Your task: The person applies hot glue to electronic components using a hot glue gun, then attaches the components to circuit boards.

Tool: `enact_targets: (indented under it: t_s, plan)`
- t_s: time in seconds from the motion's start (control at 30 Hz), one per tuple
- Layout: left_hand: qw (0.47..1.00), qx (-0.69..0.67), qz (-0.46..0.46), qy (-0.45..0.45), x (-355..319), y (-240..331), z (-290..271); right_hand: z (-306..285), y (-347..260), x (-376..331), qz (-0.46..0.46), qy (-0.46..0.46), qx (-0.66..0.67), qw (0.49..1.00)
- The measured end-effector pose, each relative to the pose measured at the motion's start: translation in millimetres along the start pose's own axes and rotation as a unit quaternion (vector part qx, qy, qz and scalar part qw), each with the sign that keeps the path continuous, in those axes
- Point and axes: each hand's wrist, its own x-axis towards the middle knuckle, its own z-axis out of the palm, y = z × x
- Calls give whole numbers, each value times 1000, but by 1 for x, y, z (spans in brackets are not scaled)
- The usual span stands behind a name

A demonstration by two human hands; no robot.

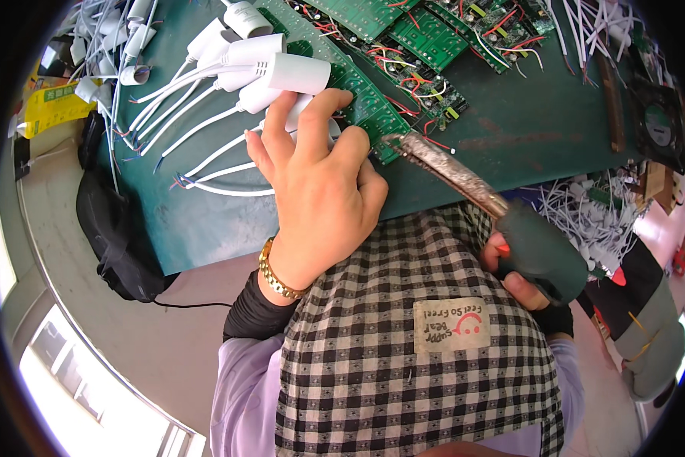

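My left hand (316, 179) bends over a cluster of white cylindrical cable ends, with its fingers curled around one white cable end (332, 128) beside the long green circuit board (369, 107). Another white cable end (300, 74) lies just beyond my fingertips. The grip's underside is hidden by the hand. In my right hand (514, 274) is a soldering iron (464, 183), held by its dark, thick handle. Its worn metal barrel slants up to the left, and the tip is close to the board's near end; contact cannot be made out.
More circuit boards (426, 42) with red and white wires cover the far middle of the dark green table (205, 228). White cables (133, 38) pile up at the far left. A small fan (660, 126) stands at right, above a heap of white cabled parts (586, 221).
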Motion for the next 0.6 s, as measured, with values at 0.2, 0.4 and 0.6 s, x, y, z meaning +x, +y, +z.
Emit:
enact_targets:
  t_s: [0.2,0.4,0.6]
  plan:
    - [1000,0,2,-8,1,0,-1,0,1,-5,-38,-2,174,984]
    - [999,13,8,-34,3,-3,-5,5,0,-9,18,25,146,989]
    - [994,14,47,-102,9,-9,-19,4,3,-15,32,43,98,994]
